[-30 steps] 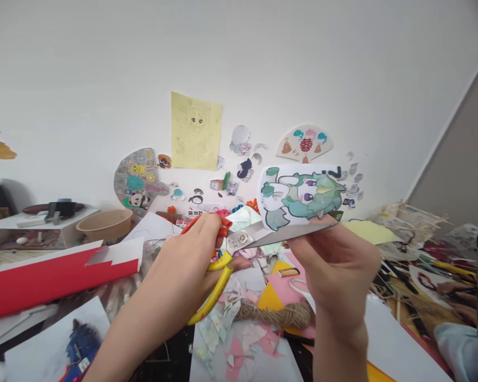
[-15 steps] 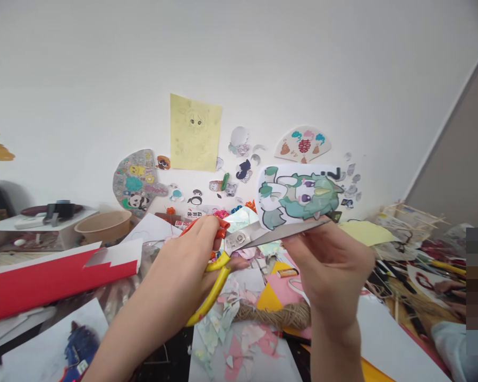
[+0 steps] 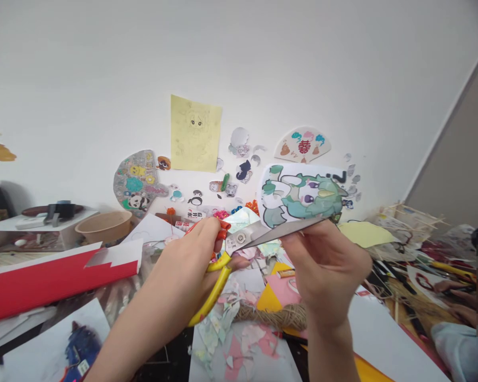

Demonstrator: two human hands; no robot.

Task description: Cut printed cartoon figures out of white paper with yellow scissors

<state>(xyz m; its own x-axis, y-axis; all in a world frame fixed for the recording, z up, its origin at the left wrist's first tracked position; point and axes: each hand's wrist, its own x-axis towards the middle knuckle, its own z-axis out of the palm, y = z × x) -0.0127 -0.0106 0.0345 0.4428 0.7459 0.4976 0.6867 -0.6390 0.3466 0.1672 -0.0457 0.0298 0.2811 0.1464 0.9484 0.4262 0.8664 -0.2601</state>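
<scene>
My left hand [image 3: 195, 260] is closed round the handles of a pair of scissors [image 3: 241, 239], one handle red and the other yellow. The steel blades point right, along the lower edge of a paper cutout [image 3: 302, 195]. This cutout shows a green-haired cartoon unicorn turned on its side, with a white border and a dark question mark. My right hand [image 3: 330, 265] pinches the cutout from below, near its lower right edge. Its fingertips are partly hidden behind the paper and blades.
Paper scraps [image 3: 239, 339], a twine bundle [image 3: 271, 315] and a red sheet [image 3: 43, 281] cover the table. A brown bowl [image 3: 103, 227] stands at the left. Stickers and a yellow drawing [image 3: 195, 132] are on the wall. Another person's hand [image 3: 448, 289] is at far right.
The cutout has tilted slightly and shifted a little right along the blades. My right hand has turned slightly with it; my left hand has barely moved.
</scene>
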